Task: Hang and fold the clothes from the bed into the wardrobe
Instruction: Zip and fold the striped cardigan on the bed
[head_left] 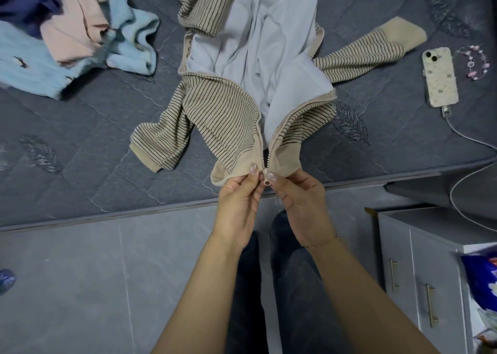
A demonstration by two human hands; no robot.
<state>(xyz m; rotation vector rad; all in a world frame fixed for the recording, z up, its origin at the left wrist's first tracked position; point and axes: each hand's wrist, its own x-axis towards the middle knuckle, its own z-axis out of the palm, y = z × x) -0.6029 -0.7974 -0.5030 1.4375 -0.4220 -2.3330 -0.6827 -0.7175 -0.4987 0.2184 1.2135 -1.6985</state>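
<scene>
A: What are the hands doing?

B: They're close together at the bottom hem of the striped jacket (220,117). The left hand (238,203) pinches the left end of the zip; the right hand (301,205) pinches the zip slider (266,177) on the other side. Both are clamped on the jacket, fingertips nearly touching.

A: Why held like that?

B: I'd say she's lining up the two zip ends so the pin can go into the slider. Zipped shut, a jacket hangs or folds more neatly.

A: And the jacket itself?

B: Lying open on the bed (80,165), pale lining up, sleeves spread to both sides, hem lifted off the near edge toward her.

A: The rest of the clothes?

B: A heap at the far left: a light blue sweater (32,66), a pink garment (78,28) on it, something navy (27,1) behind. Still to be sorted. I can't see the wardrobe.

A: Anything else?

B: A phone (439,76) lies on the bed's right side, charging through a white cable (468,138), with a beaded bracelet (474,63) beside it. A white cabinet (419,273) stands by the bed.
</scene>
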